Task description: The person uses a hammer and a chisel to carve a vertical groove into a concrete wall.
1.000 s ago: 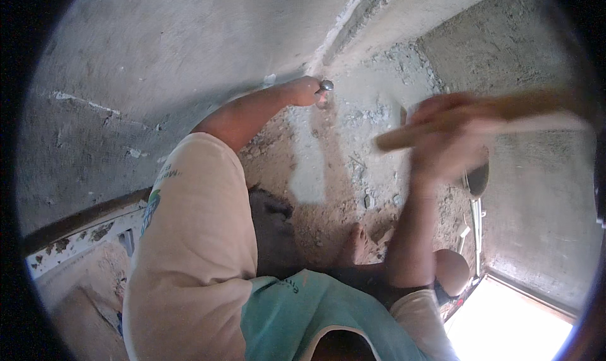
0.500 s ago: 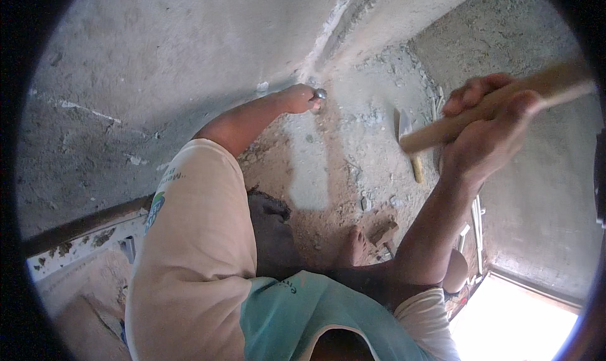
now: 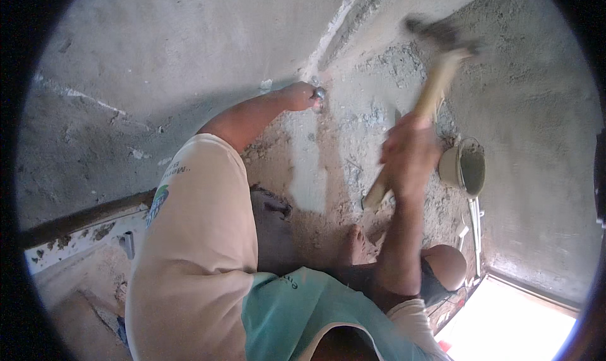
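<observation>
My left hand (image 3: 299, 97) is closed around a steel chisel (image 3: 320, 93), of which only the shiny rounded end shows. It holds the chisel at the foot of the wall, near a rough channel (image 3: 336, 21) cut in the plaster. The chisel's tip is hidden. My right hand (image 3: 410, 147), smeared by motion, grips the wooden handle (image 3: 435, 86) of a hammer. The dark hammer head (image 3: 435, 34) is raised, up and to the right of the chisel, apart from it.
Rubble and dust cover the floor (image 3: 309, 178). A bucket (image 3: 449, 166) stands by the right wall, with white pipes (image 3: 475, 235) nearer me. My bare foot (image 3: 356, 241) is on the floor, and a bright opening (image 3: 505, 317) lies at the lower right.
My right hand has swung the hammer leftward, and the hammer head has come into view. The bucket now shows. My left hand and the chisel have stayed nearly in place.
</observation>
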The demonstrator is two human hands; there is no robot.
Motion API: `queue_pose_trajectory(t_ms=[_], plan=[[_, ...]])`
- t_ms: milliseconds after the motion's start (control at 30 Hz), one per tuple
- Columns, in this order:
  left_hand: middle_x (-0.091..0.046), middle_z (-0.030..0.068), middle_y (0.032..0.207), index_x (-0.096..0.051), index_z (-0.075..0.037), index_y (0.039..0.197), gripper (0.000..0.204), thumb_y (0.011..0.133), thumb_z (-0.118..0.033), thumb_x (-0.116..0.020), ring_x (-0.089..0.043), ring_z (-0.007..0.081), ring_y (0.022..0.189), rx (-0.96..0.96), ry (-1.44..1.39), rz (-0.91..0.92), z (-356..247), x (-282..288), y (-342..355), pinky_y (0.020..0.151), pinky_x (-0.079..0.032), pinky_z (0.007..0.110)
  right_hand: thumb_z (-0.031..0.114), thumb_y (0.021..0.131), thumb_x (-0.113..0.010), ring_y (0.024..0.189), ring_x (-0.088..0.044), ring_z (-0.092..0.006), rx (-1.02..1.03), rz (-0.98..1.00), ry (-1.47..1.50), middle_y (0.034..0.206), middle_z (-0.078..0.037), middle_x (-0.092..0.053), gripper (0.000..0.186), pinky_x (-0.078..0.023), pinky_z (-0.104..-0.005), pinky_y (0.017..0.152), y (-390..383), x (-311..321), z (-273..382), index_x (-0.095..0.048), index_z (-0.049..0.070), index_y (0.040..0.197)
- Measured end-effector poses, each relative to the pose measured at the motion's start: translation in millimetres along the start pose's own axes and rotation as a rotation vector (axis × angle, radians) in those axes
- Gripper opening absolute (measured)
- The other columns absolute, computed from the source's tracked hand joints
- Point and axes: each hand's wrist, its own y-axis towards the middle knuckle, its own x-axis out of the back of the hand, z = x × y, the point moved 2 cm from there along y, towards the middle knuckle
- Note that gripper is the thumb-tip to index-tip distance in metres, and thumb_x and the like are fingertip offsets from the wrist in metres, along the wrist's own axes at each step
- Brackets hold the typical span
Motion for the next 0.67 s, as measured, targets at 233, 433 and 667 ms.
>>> queue_pose_trajectory(t_ms=[233,433,667], plan=[[-0.062,0.0205,0.086,-0.062,-0.005,0.089,0.030,0.078,-0.032,-0.060,-0.060,0.0366,0.085,0.005,0.006,0.012,-14.0,-14.7,-6.9,0.074,-0.044,0.045,0.048,0.095,-0.032,0.052,-0.052,-0.0151,0.533,-0.177,-0.026,0.063,-0.008,-0.054,0.055,-0.042,-0.0276,0.046,26.5,-5.2,55.3,-0.051,0.002,0.074],[-0.063,0.0215,0.095,-0.062,-0.009,0.100,0.032,0.079,-0.033,-0.057,-0.059,0.0378,0.092,-0.077,0.145,0.004,-16.8,-36.6,-8.6,0.080,-0.046,0.043,0.048,0.092,-0.043,0.050,-0.049,-0.0140,-0.343,0.232,-0.218,0.060,-0.005,-0.050,0.049,-0.041,-0.0305,0.046,-66.2,-49.0,-152.0,-0.049,0.002,0.079],[-0.063,0.0196,0.091,-0.062,-0.006,0.097,0.034,0.078,-0.034,-0.061,-0.060,0.0355,0.089,0.061,0.104,0.060,-14.8,-7.8,-3.5,0.077,-0.045,0.044,0.047,0.095,-0.034,0.048,-0.049,-0.0130,-0.115,0.117,-0.216,0.059,-0.004,-0.048,0.046,-0.042,-0.0291,0.045,-10.6,-1.0,-25.7,-0.048,0.005,0.082]])
